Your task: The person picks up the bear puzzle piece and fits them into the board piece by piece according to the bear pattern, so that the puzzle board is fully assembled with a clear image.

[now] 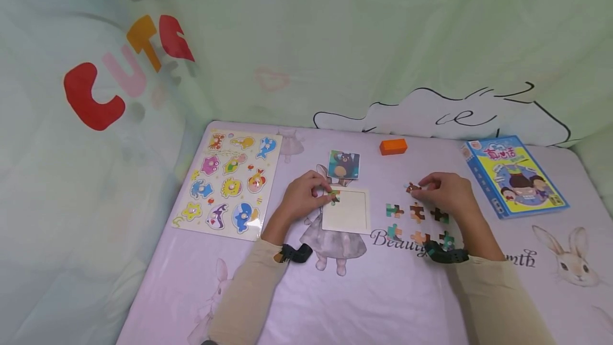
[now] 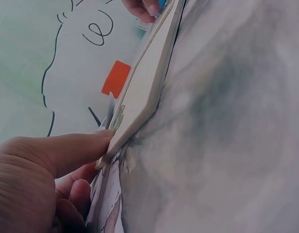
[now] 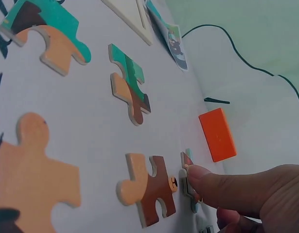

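My left hand [image 1: 304,196] grips the left edge of a cream puzzle frame [image 1: 346,217], its thumb on top at the corner. One puzzle piece lies in that upper left corner, beside the thumb. Between thumb and fingers, my right hand [image 1: 445,191] pinches a brown puzzle piece [image 1: 413,188]; the thumb covers part of it in the right wrist view. Several loose pieces lie in rows below this hand, among them a brown and peach piece [image 3: 151,189] and a green one [image 3: 130,80]. A bear picture card [image 1: 343,164] stands just behind the frame.
An orange block [image 1: 393,147] sits at the back of the table. To the left lies a sea-animal knob board [image 1: 227,185]. At the right is a blue and yellow box [image 1: 519,177]. Curtains close in the back and left sides.
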Action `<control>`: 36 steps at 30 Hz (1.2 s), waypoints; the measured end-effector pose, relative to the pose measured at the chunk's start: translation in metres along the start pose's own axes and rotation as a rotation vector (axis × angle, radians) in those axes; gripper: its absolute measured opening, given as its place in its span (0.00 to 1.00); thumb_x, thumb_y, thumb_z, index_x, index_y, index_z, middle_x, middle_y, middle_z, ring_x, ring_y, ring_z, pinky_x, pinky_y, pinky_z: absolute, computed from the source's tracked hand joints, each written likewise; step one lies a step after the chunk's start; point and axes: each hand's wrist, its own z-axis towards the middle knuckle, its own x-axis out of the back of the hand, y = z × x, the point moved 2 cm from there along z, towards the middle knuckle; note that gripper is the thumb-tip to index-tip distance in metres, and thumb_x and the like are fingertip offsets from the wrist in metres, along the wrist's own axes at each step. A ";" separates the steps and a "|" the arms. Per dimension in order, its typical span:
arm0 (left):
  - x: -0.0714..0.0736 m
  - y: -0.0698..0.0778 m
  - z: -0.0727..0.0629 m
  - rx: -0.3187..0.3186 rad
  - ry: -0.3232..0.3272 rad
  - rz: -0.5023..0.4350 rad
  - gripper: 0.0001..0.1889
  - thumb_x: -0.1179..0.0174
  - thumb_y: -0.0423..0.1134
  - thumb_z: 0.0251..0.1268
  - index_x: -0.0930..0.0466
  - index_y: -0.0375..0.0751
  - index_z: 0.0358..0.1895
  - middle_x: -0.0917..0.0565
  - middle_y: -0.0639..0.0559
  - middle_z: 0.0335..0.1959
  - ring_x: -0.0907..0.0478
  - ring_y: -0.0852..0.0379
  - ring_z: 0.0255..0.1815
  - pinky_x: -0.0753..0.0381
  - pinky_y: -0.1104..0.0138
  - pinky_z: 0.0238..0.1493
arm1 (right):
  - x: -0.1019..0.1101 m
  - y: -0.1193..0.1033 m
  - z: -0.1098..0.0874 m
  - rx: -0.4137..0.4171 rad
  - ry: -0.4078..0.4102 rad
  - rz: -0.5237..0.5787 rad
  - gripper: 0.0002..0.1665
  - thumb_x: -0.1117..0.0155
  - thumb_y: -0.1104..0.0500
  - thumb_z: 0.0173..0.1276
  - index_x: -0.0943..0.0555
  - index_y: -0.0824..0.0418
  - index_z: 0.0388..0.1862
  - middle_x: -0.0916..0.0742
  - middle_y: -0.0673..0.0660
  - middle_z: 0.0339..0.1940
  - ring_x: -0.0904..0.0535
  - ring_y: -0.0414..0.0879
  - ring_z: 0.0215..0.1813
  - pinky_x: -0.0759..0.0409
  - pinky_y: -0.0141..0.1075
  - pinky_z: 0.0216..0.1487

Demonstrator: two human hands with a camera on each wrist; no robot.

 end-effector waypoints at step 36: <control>0.002 0.004 -0.001 0.019 -0.017 0.004 0.08 0.28 0.46 0.62 0.11 0.51 0.41 0.19 0.57 0.48 0.29 0.63 0.32 0.32 0.71 0.36 | -0.007 -0.026 -0.012 0.062 0.048 0.084 0.22 0.29 0.47 0.69 0.21 0.59 0.53 0.16 0.64 0.42 0.25 0.56 0.43 0.24 0.34 0.32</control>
